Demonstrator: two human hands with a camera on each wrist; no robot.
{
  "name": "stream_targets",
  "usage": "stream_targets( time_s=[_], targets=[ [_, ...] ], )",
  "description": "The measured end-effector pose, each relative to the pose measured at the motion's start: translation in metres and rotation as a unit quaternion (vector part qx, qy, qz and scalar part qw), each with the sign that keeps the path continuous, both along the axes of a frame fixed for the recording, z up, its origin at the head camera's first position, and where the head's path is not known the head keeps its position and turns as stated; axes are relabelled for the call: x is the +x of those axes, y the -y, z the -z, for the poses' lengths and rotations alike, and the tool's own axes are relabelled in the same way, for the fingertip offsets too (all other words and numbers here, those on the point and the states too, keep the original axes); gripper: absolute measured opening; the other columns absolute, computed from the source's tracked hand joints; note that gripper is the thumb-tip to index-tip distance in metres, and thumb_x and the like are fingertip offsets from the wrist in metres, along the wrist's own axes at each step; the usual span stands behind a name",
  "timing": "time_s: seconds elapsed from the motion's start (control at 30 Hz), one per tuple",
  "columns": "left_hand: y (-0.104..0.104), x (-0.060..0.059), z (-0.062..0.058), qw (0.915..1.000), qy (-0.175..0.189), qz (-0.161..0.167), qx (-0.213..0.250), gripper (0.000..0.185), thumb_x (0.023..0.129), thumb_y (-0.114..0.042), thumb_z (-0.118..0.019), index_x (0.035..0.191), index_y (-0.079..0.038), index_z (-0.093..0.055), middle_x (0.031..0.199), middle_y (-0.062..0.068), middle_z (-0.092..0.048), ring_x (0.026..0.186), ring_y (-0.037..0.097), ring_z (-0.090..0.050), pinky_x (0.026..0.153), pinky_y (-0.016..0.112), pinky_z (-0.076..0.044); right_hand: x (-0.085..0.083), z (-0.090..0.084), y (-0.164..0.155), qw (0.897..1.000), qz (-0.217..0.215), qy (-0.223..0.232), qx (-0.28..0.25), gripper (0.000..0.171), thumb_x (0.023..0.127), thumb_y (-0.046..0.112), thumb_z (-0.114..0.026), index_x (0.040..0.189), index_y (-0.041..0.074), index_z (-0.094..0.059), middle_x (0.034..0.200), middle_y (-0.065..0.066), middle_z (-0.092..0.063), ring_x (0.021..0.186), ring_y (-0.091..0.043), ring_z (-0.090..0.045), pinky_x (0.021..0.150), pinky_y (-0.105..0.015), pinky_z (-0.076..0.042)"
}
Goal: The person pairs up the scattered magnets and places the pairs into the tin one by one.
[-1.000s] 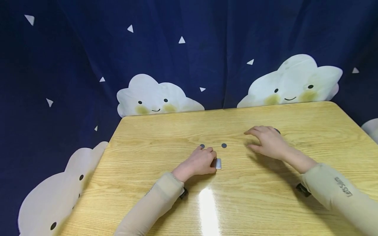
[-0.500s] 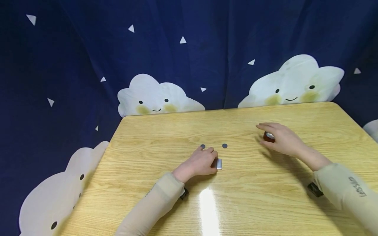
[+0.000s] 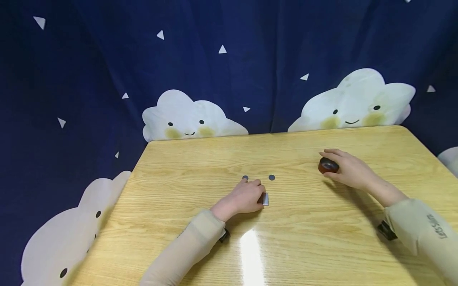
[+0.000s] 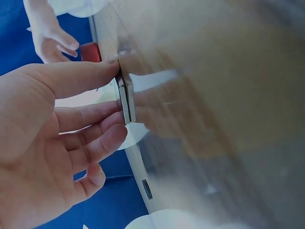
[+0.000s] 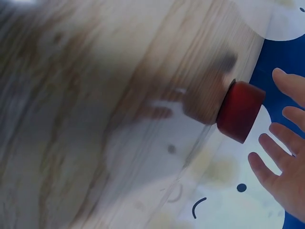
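Observation:
At the table's middle, my left hand pinches a small silver rectangular block between thumb and fingertips. The left wrist view shows this block edge-on, low at the tabletop, with its reflection beside it. My right hand is to the right, fingers spread around the near side of a short round red object with a dark top. In the right wrist view the red object stands on the table, and the fingers are apart from it.
Two small dark discs lie on the table, one right at the left fingertips and the other just right of it. The wooden table ends at a dark blue curtain with white clouds.
My right hand has moved to the right, back to the red object, which it mostly covered a second ago and which now shows in front of the palm. My left hand keeps its place.

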State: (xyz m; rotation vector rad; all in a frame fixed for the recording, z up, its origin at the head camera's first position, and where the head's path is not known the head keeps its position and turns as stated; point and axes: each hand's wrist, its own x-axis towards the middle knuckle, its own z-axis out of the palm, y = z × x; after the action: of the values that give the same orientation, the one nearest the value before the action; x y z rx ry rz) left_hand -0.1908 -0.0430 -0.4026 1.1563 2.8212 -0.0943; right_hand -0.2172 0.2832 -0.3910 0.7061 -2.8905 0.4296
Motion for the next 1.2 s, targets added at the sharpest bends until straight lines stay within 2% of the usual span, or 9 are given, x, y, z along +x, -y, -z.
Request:
stream_targets(
  time_s=[0.33, 0.67, 0.93, 1.2],
  targets=[
    [-0.003, 0.001, -0.001, 1.0000, 0.006, 0.001, 0.000, 0.021, 0.081, -0.035, -0.065, 0.094, -0.019, -0.061, 0.085, -0.007, -0.051, 0.073, 0.008, -0.043, 0.069, 0.027, -0.030, -0.003, 0.006, -0.013, 0.999, 0.025, 0.024, 0.021, 0.065, 0.076, 0.025, -0.072, 0.130, 0.002, -0.046, 0.130, -0.027, -0.041, 0.104, -0.043, -0.052, 0.073, -0.055, -0.045],
    [-0.002, 0.001, -0.001, 0.9998, 0.020, -0.002, 0.001, 0.025, 0.081, -0.035, -0.065, 0.098, -0.018, -0.061, 0.089, -0.006, -0.052, 0.075, 0.007, -0.043, 0.069, 0.027, -0.033, -0.007, 0.011, -0.021, 0.997, 0.045, 0.065, 0.016, 0.068, 0.077, 0.028, -0.071, 0.132, 0.000, -0.043, 0.123, -0.029, -0.047, 0.103, -0.043, -0.052, 0.076, -0.055, -0.043],
    [-0.003, 0.000, -0.002, 0.9996, 0.025, -0.004, 0.007, 0.021, 0.082, -0.032, -0.064, 0.096, -0.018, -0.060, 0.086, -0.006, -0.050, 0.074, 0.008, -0.042, 0.068, 0.027, -0.031, -0.011, 0.011, -0.017, 0.997, 0.039, 0.063, 0.009, 0.061, 0.078, 0.021, -0.071, 0.129, -0.002, -0.046, 0.119, -0.029, -0.051, 0.102, -0.043, -0.054, 0.079, -0.055, -0.043],
    [-0.002, -0.001, -0.002, 0.9995, 0.031, -0.007, 0.009, 0.022, 0.081, -0.032, -0.065, 0.097, -0.018, -0.060, 0.085, -0.007, -0.050, 0.075, 0.008, -0.042, 0.067, 0.025, -0.032, -0.013, 0.014, -0.014, 0.998, 0.033, 0.058, 0.000, 0.060, 0.077, 0.024, -0.072, 0.126, -0.002, -0.050, 0.114, -0.026, -0.053, 0.092, -0.035, -0.058, 0.074, -0.050, -0.046]
  ],
)
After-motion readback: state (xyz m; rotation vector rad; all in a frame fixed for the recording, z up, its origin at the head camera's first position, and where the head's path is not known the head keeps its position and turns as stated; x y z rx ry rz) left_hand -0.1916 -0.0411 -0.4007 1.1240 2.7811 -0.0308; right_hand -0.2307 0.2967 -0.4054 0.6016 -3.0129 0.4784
